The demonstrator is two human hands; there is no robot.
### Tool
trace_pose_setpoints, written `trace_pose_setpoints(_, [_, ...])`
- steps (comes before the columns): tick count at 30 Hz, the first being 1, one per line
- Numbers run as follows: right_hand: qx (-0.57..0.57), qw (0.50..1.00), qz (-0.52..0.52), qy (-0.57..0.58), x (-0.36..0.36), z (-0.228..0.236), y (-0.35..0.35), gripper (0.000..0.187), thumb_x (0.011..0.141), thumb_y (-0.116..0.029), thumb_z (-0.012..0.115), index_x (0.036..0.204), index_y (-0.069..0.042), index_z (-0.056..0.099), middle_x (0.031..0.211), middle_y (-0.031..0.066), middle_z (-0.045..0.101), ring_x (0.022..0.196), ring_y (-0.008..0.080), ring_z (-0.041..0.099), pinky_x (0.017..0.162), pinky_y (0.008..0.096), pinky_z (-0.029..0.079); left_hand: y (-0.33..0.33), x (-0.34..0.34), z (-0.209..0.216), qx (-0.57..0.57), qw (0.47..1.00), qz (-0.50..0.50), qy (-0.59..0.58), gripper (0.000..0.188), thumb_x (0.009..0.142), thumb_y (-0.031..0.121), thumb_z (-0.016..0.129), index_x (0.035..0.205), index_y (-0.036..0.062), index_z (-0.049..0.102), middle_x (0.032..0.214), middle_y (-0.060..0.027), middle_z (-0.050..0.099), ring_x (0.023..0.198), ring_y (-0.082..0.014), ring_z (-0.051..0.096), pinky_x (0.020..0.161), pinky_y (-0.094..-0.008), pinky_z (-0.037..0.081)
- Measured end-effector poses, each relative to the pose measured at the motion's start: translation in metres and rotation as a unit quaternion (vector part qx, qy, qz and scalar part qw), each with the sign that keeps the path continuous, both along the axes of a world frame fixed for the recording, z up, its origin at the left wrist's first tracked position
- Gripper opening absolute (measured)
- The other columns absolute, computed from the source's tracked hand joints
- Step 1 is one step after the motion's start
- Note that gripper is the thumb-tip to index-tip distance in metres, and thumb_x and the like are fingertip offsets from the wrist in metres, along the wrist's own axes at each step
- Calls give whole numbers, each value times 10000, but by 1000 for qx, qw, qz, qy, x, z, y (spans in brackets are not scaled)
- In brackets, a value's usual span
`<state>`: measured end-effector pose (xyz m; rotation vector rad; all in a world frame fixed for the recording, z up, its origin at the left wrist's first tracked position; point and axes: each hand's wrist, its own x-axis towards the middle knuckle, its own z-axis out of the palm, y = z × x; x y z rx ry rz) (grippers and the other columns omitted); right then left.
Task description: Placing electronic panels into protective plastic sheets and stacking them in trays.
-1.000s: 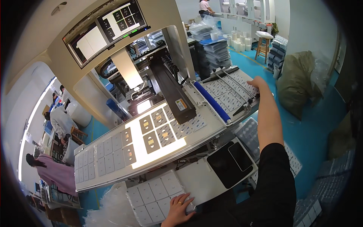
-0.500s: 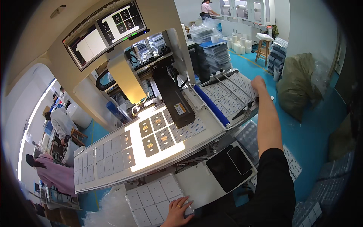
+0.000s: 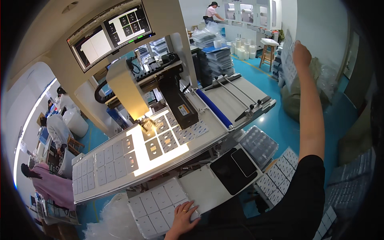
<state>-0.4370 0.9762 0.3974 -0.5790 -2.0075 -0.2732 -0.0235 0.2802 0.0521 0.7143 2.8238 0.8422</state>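
Observation:
My right hand (image 3: 302, 57) is raised at the upper right, closed on the edge of a thin printed sheet (image 3: 287, 60). That sheet hangs steeply, seen almost edge-on, off the right end of the machine's bed. My left hand (image 3: 184, 218) lies open with its fingers spread on a stack of white card sheets (image 3: 149, 210) at the front. On the machine's bed (image 3: 86, 194) several pale cards and dark cards (image 3: 152, 149) lie in rows, the dark ones partly over a bright light panel. A yellowish machine head (image 3: 128, 90) is above them, its tip blurred.
A blue roller (image 3: 214, 109) crosses the bed before the railed end plate (image 3: 251, 89). A phone (image 3: 244, 163) rests on a black pad (image 3: 224, 176). Patterned sheets (image 3: 276, 178) lie lower right, below a clear plastic tray (image 3: 259, 145). People work at left and far back.
My right hand has lifted the printed sheet off the railed end plate, up and to the right. The machine head has moved down over the dark cards. My left hand remains on the stack.

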Motion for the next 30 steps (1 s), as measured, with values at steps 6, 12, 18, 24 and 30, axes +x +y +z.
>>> trace_pose_setpoints(6, [12, 992, -22, -123, 121, 33, 5, 214, 1068, -122, 539, 1077, -72, 747, 992, 214, 797, 975, 422, 786, 813, 539, 625, -1, -1, -12, -8, 999, -16, 28, 637, 874, 375, 851, 1445, 146, 687, 1628, -134, 538, 1517, -394, 459, 1258, -580, 296])
trace_pose_setpoints(12, [-62, 961, 80, -258, 256, -3, -10, 191, 1051, -172, 664, 1050, -3, 753, 943, 201, 776, 893, 383, 746, 825, 462, 582, 3, 5, -16, -7, 999, -23, 32, 631, 857, 321, 844, 1428, 108, 680, 1633, -158, 534, 1521, -408, 449, 1264, -582, 289])
trace_pose_setpoints(18, [-359, 846, 249, -306, 353, -56, 12, 199, 1064, -185, 697, 1044, 8, 742, 886, 26, 727, 836, 120, 660, 773, 317, 527, 5, 7, -14, -8, 998, -19, 58, 632, 847, 286, 837, 1416, 66, 671, 1637, -171, 528, 1518, -425, 442, 1256, -569, 299])
trace_pose_setpoints(24, [-532, 779, 214, -252, 415, -244, 107, 194, 1038, -237, 742, 1058, -49, 782, 922, -53, 720, 821, 64, 602, 762, 277, 494, 9, 4, -10, -12, 999, -17, 43, 626, 853, 305, 836, 1420, 89, 682, 1653, -150, 525, 1541, -401, 433, 1280, -594, 261])
trace_pose_setpoints(30, [-544, 792, 67, -271, 407, -418, 125, 218, 994, -227, 768, 1057, -24, 814, 903, 33, 761, 818, 152, 665, 756, 371, 544, 10, 5, -10, -7, 998, -16, 57, 633, 837, 280, 829, 1409, 57, 679, 1636, -177, 538, 1525, -412, 450, 1267, -570, 290])
